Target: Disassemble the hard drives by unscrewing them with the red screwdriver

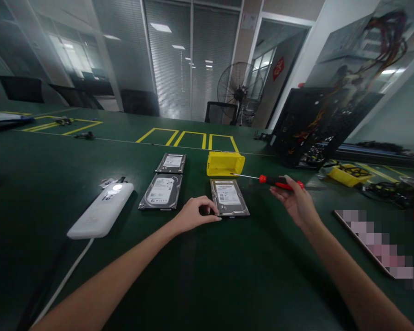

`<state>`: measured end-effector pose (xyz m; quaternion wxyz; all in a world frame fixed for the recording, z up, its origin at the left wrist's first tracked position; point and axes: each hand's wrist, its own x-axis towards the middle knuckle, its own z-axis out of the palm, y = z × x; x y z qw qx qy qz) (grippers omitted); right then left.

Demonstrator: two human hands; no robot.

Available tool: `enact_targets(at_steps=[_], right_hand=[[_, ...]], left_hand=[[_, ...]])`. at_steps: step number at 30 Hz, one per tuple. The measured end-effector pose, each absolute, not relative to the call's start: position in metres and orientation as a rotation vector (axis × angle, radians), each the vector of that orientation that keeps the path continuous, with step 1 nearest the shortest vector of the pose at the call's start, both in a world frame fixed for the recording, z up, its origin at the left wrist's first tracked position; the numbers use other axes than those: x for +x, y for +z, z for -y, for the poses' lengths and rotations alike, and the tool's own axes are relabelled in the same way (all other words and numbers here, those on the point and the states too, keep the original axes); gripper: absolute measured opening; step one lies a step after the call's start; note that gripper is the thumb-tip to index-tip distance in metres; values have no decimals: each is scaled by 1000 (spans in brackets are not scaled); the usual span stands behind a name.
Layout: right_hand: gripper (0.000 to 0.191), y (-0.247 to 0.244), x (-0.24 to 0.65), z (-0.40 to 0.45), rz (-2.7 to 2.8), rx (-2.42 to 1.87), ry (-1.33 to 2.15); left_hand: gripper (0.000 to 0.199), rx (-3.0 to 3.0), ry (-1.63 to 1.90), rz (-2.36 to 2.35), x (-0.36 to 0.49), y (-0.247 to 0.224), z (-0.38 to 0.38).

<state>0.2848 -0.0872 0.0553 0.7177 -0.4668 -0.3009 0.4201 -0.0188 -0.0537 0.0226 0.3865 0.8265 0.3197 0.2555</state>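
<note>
My left hand (196,214) is closed at the near left corner of a hard drive (228,194), its thumb and curled fingers at the edge. This drive lies flat, label up. My right hand (298,202) grips a screwdriver (274,180) by its red and black handle. The thin shaft points left, and its tip is at the opening of a yellow plastic bin (225,173) just behind the drive. To the left, two more hard drives lie label up, a nearer one (161,192) and a farther one (171,162).
A white power bank (101,211) with a cable lies on the green table (193,285) at left. At right stand an open black computer case (303,128) and another yellow bin (348,176) holding cables. A flat pixelated object (376,243) lies near my right forearm.
</note>
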Motion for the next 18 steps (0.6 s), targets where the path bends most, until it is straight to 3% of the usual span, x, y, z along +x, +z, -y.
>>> enact_targets(at_steps=[8, 18], right_hand=[[24, 34, 276, 79, 665, -923, 964], [33, 16, 286, 70, 747, -937, 951]], left_hand=[[23, 2108, 666, -809, -17, 20, 52], [23, 2103, 631, -815, -19, 21, 52]])
